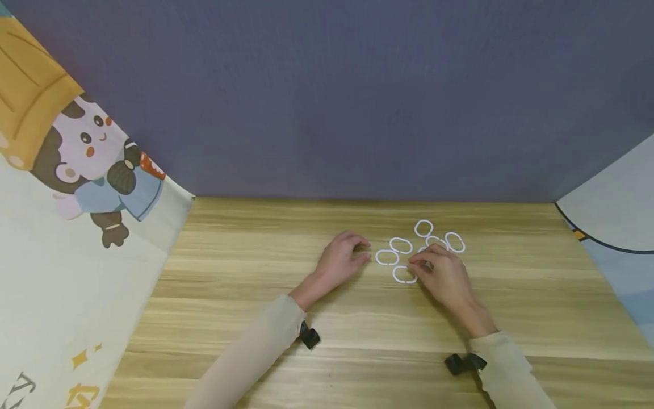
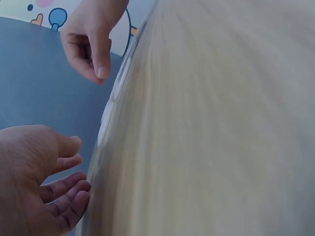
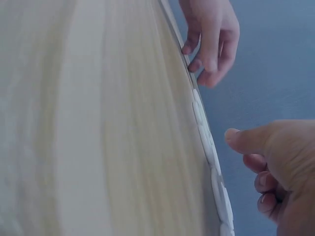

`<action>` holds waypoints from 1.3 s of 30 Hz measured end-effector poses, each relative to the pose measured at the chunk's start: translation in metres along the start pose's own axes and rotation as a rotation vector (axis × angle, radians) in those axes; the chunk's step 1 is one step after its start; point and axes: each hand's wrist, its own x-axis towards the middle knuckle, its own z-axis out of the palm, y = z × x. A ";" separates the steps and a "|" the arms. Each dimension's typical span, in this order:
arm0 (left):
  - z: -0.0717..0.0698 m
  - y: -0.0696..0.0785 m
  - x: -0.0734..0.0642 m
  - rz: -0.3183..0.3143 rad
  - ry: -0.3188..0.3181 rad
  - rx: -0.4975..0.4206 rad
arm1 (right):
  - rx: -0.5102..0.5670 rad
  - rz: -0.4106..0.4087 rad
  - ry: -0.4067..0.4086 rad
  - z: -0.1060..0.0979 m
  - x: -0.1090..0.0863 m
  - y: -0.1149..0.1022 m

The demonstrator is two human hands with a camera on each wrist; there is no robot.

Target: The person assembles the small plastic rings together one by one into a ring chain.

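Several white oval links, each a thin ring with some showing a small gap, lie in a loose cluster on the wooden table. Just left of the cluster is my left hand [image 1: 343,258], its fingers loosely bent and nothing in them; the nearest link [image 1: 387,250] lies beside its fingertips. My right hand [image 1: 447,275] hovers over the cluster and partly hides links under it. Its fingertips are close to the lower link [image 1: 394,278]. In the right wrist view, a gap shows between the right thumb [image 3: 248,141] and the bent fingers, with no link between them.
The wooden table [image 1: 245,238] ends at a dark blue-grey panel [image 1: 327,113] behind. A white panel with a cartoon figure [image 1: 87,136] stands at the left, and a pale panel [image 1: 613,199] at the right. Black wrist cameras [image 1: 309,335] sit at both cuffs.
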 end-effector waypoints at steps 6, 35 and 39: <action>0.017 0.003 0.014 -0.017 0.015 -0.004 | 0.015 0.063 -0.039 0.004 0.000 0.000; 0.027 0.012 0.023 -0.094 0.033 0.113 | -0.008 0.116 -0.201 0.001 -0.008 -0.001; 0.024 0.010 0.016 -0.079 0.068 -0.031 | -0.002 0.112 -0.174 -0.003 -0.010 -0.003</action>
